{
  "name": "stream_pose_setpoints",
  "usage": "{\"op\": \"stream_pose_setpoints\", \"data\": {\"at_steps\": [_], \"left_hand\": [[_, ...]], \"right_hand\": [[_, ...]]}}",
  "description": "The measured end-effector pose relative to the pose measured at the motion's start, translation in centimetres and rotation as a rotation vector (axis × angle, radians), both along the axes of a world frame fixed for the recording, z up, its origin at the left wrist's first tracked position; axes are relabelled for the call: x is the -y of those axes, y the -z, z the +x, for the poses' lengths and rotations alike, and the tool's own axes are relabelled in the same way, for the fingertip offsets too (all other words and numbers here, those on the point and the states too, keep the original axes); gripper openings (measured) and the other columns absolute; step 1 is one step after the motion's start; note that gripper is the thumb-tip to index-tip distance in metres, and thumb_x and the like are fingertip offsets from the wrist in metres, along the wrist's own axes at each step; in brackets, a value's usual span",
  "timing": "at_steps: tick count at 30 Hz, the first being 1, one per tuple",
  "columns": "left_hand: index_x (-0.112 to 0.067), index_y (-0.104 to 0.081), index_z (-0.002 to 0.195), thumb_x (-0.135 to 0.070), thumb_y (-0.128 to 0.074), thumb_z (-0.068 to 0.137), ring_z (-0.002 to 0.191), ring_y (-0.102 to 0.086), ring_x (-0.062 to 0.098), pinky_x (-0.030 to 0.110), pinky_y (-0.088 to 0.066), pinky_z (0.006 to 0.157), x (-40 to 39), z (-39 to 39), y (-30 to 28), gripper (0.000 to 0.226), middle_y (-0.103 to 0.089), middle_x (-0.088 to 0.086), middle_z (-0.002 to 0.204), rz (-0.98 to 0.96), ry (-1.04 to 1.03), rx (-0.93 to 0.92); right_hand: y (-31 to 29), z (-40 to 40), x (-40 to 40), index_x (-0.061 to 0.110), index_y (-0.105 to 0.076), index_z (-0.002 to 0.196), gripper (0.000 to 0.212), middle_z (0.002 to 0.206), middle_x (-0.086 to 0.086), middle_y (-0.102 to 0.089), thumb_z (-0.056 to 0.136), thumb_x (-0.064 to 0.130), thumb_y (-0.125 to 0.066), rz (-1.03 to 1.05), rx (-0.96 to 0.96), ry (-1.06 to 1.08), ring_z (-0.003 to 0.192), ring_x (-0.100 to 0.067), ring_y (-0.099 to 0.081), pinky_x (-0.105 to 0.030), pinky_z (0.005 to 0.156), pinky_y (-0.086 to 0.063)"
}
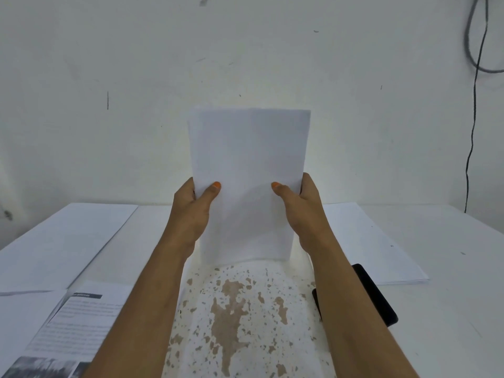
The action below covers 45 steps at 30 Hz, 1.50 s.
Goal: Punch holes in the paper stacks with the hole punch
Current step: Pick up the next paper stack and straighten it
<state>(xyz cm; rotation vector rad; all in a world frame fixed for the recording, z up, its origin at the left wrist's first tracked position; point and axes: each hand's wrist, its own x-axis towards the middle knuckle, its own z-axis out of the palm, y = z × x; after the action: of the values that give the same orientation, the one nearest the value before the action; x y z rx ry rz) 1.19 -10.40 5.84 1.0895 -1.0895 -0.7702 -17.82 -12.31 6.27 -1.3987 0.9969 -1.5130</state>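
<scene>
A stack of white paper [249, 165] stands upright on its lower edge on the table, in the middle of the view. My left hand [195, 211] grips its left side and my right hand [298, 211] grips its right side, thumbs on the near face. A black object [373, 296], possibly the hole punch, lies on the table to the right, partly hidden behind my right forearm.
A flat white paper stack [62, 241] lies at the left and another [376, 241] at the right. A printed sheet [73, 326] lies at the near left. The white table [234, 309] has worn brown patches. A cable [474, 105] hangs on the wall at the right.
</scene>
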Motion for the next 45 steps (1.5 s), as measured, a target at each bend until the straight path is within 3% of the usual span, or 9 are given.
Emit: {"op": "stream_pose_setpoints", "data": {"at_steps": [3,7,13,16,22,28,38,43,45], "left_hand": [[-0.027,-0.062,0.118,-0.033,-0.061,0.091,0.101,-0.066,0.015,0.034,-0.053,0.088,-0.4,-0.2,-0.8,0.027,-0.07,-0.008,0.11,-0.036,0.002,-0.028],[-0.022,-0.063,0.117,-0.026,-0.063,0.092,0.101,-0.066,0.016,0.036,-0.053,0.089,-0.9,-0.3,-1.4,0.026,-0.07,-0.005,0.108,-0.049,-0.033,-0.028],[-0.022,-0.067,0.111,-0.016,-0.061,0.093,0.098,-0.069,0.015,0.037,-0.053,0.092,-1.5,-0.1,-2.3,0.02,-0.072,-0.005,0.105,-0.094,-0.025,-0.011],[-0.027,-0.068,0.103,-0.011,-0.063,0.091,0.095,-0.069,0.013,0.036,-0.054,0.09,-1.7,-0.1,-2.6,0.021,-0.073,-0.009,0.101,-0.129,-0.024,0.034],[-0.019,-0.063,0.118,-0.007,-0.063,0.09,0.103,-0.066,0.02,0.041,-0.052,0.094,-1.7,-0.5,-2.6,0.03,-0.069,-0.001,0.113,-0.134,-0.049,0.042],[-0.017,-0.061,0.12,-0.003,-0.061,0.09,0.103,-0.065,0.02,0.041,-0.052,0.094,-1.8,-0.7,-2.5,0.033,-0.068,-0.001,0.113,-0.119,-0.034,0.046],[-0.02,-0.06,0.118,-0.005,-0.06,0.09,0.1,-0.065,0.016,0.028,-0.053,0.083,-1.2,-1.0,-2.5,0.031,-0.067,-0.005,0.108,-0.123,-0.104,0.041],[-0.023,-0.06,0.116,-0.006,-0.058,0.091,0.097,-0.065,0.013,0.027,-0.053,0.081,-1.0,-0.9,-2.5,0.03,-0.067,-0.009,0.105,-0.123,-0.115,0.048],[-0.023,-0.058,0.118,-0.008,-0.059,0.091,0.097,-0.065,0.011,0.027,-0.053,0.082,-1.0,-0.8,-2.4,0.031,-0.067,-0.011,0.106,-0.12,-0.117,0.05]], "right_hand": [[-0.2,0.0,0.0,0.036,-0.048,0.122,0.032,0.112,0.021,-0.061,0.093,0.028,-0.061,-0.048,-0.025,0.004,0.099,0.004,-0.059,-0.013,0.074,-0.048],[0.3,-0.2,0.2,0.034,-0.046,0.125,0.037,0.116,0.018,-0.06,0.093,0.023,-0.061,-0.032,-0.055,-0.012,0.105,-0.002,-0.059,-0.022,0.083,-0.051],[-0.6,-0.1,0.1,0.034,-0.047,0.122,0.041,0.107,0.022,-0.062,0.088,0.017,-0.063,-0.075,0.016,0.008,0.088,0.01,-0.062,-0.007,0.061,-0.049],[-0.7,0.0,0.0,0.034,-0.044,0.124,0.046,0.107,0.023,-0.06,0.087,0.015,-0.064,-0.134,0.022,0.026,0.087,0.013,-0.06,-0.005,0.061,-0.048],[-0.5,-0.1,-0.1,0.031,-0.044,0.128,0.047,0.111,0.02,-0.059,0.089,0.016,-0.063,-0.128,-0.003,0.047,0.088,0.014,-0.059,-0.003,0.061,-0.047],[-0.5,0.1,-0.1,0.027,-0.044,0.133,0.05,0.113,0.017,-0.06,0.089,0.023,-0.065,-0.04,0.066,0.035,0.095,0.004,-0.06,-0.011,0.064,-0.047],[-0.8,-0.3,-0.2,0.029,-0.044,0.129,0.05,0.109,0.019,-0.06,0.086,0.026,-0.069,-0.043,0.042,0.01,0.088,0.008,-0.062,-0.008,0.06,-0.048],[-0.5,0.1,0.0,0.03,-0.047,0.125,0.034,0.109,0.022,-0.059,0.093,0.026,-0.06,-0.051,-0.012,0.025,0.092,0.013,-0.058,-0.006,0.066,-0.047],[-0.4,0.2,0.0,0.028,-0.051,0.117,0.021,0.108,0.016,-0.062,0.097,0.023,-0.055,-0.062,-0.012,0.045,0.095,0.005,-0.061,-0.013,0.074,-0.049]]}}
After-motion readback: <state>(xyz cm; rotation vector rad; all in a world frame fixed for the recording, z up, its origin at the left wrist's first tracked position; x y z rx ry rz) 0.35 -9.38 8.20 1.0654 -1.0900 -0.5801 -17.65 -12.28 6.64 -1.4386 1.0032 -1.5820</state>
